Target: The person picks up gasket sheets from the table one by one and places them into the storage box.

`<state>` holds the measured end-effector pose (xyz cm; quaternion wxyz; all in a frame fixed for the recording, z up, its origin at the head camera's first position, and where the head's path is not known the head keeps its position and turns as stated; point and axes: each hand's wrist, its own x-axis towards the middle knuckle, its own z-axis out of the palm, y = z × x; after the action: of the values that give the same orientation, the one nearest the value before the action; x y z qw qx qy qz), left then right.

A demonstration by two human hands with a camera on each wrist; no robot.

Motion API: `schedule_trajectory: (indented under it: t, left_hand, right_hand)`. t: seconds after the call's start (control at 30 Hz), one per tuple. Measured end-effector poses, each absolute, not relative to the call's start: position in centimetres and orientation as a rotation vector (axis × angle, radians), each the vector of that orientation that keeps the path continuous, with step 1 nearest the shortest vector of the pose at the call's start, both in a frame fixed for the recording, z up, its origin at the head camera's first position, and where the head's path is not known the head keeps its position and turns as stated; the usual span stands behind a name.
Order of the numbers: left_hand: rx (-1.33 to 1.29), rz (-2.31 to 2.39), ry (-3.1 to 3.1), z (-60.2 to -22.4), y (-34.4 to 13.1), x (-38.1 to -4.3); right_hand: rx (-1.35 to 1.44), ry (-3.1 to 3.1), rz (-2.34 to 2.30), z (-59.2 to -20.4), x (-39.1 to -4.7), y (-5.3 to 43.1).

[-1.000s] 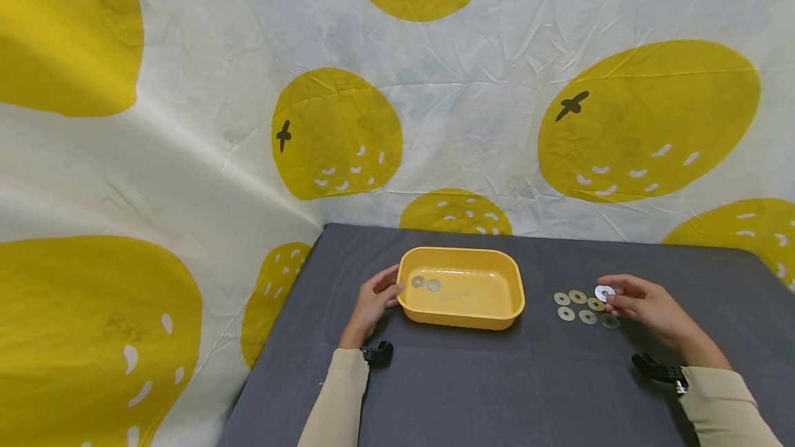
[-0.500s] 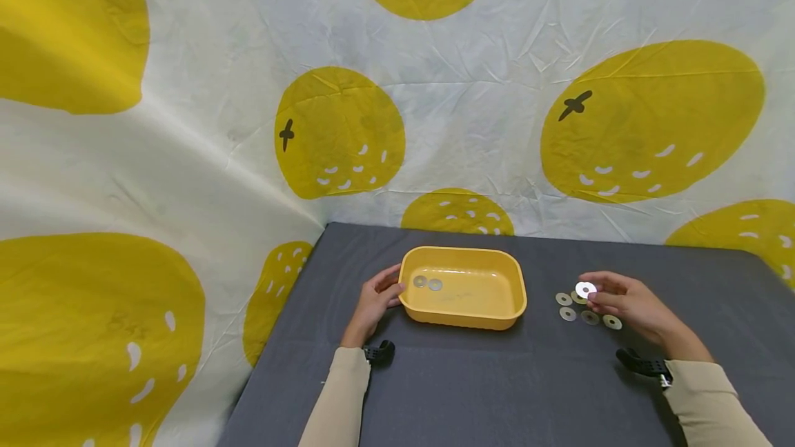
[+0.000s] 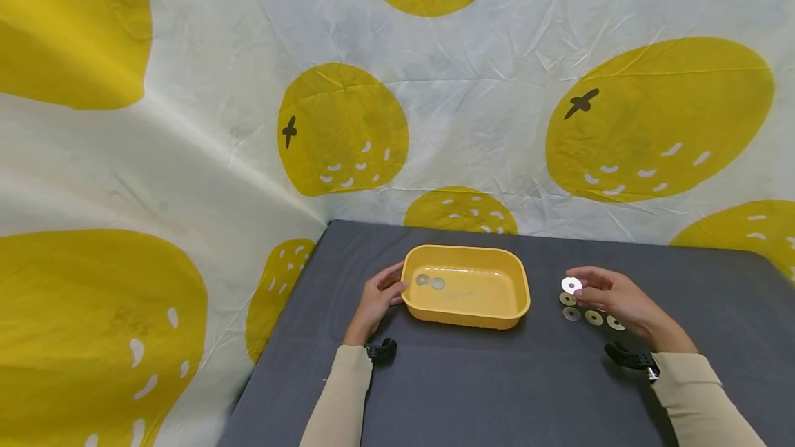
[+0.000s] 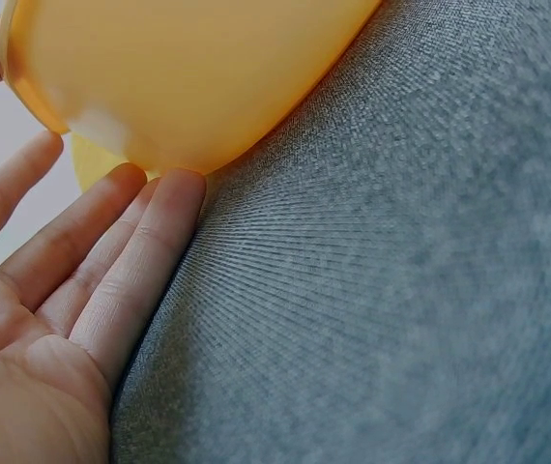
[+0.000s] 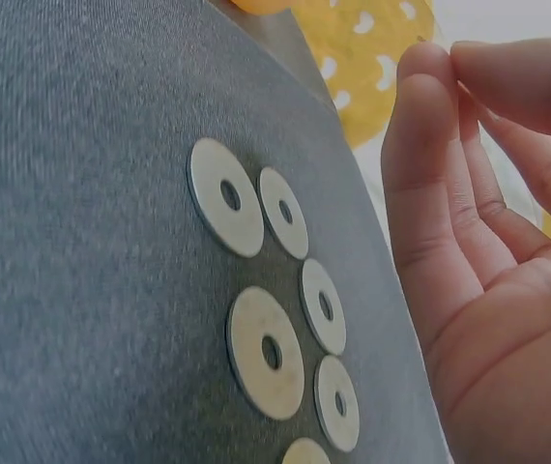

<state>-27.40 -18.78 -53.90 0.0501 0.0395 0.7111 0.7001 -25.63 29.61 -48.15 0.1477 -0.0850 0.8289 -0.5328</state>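
A yellow plastic tray [image 3: 466, 316] lies on the dark cloth, with two flat metal washers [image 3: 437, 283] inside near its left end. My left hand [image 3: 375, 299] holds the tray's left end, thumb at the rim; in the left wrist view its fingers [image 4: 174, 208] touch the outer wall. To the right of the tray, my right hand [image 3: 624, 303] pinches a bright washer [image 3: 571, 285] between thumb and fingers, above the others. The fingertips hide that washer in the right wrist view. Several loose washers [image 5: 267, 354] lie flat below, in two rough rows.
Dark grey cloth [image 3: 472, 392] covers the table. A white curtain with yellow fruit prints [image 3: 341, 130] hangs behind the table and along its left side. Each wrist wears a black strap [image 3: 630, 357].
My right hand has moved left over the loose washers, carrying the pinched washer toward the tray. My left hand stays at the tray's left end.
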Motion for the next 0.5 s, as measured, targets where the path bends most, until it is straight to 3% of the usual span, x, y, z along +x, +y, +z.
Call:
schedule_trajectory:
  t: [0.5]
  left_hand:
    - [0.120, 2.129, 2.160, -54.0, -18.9, -27.4]
  right_hand:
    - [-0.230, 2.394, -1.475, -47.4, -26.2, 27.7]
